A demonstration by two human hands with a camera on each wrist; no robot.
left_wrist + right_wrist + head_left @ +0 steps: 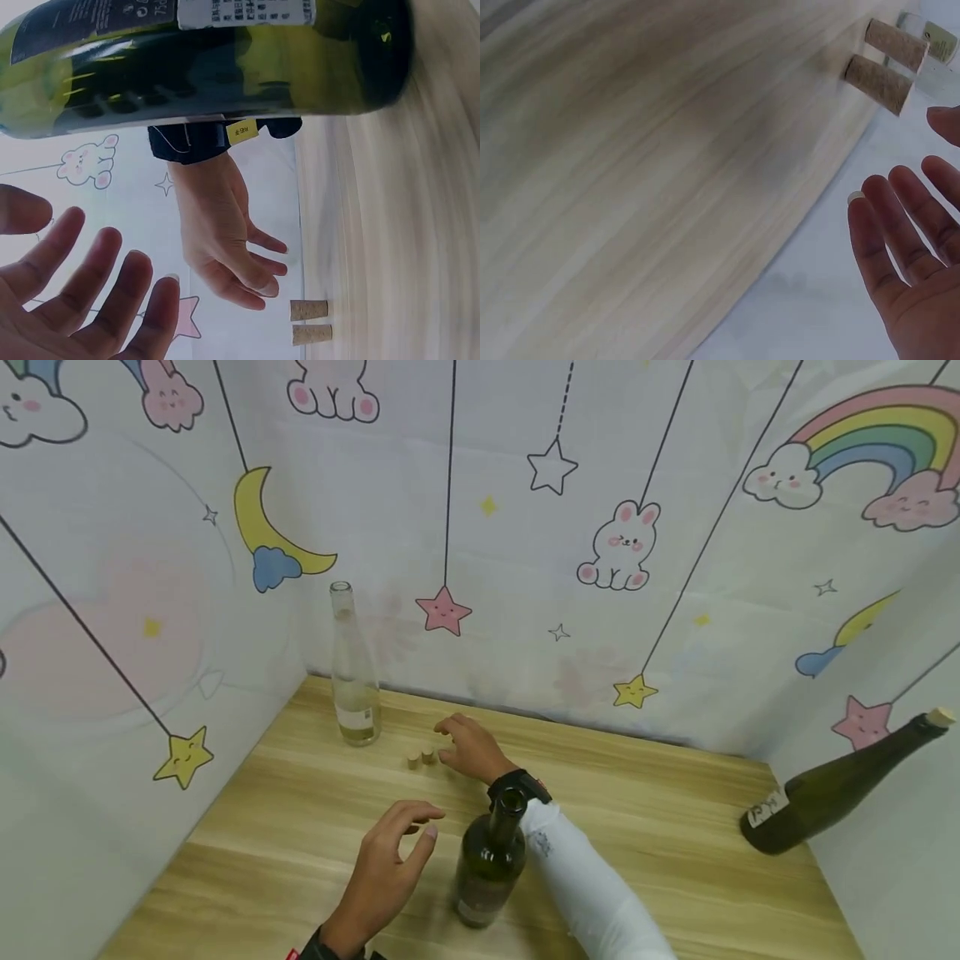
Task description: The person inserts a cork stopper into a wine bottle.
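Two corks [420, 759] stand side by side on the wooden table, just left of my right hand [472, 750]. That hand has loosely bent fingers and holds nothing; the right wrist view shows its fingers apart from the corks [887, 66]. A dark green bottle [489, 868] without a cork stands upright at the front, between my left hand [386, 868] and my right forearm. My left hand hovers beside this bottle, fingers spread and holding nothing. In the left wrist view the bottle [210, 67] crosses the top, with my right hand [221, 240] beyond it.
A clear bottle [356, 685] with an uncorked mouth stands at the back left of the table [675, 810]. At the right edge, another dark green bottle [817, 802] has a cork [940, 717] in its neck. A patterned curtain [517, 543] encloses the table.
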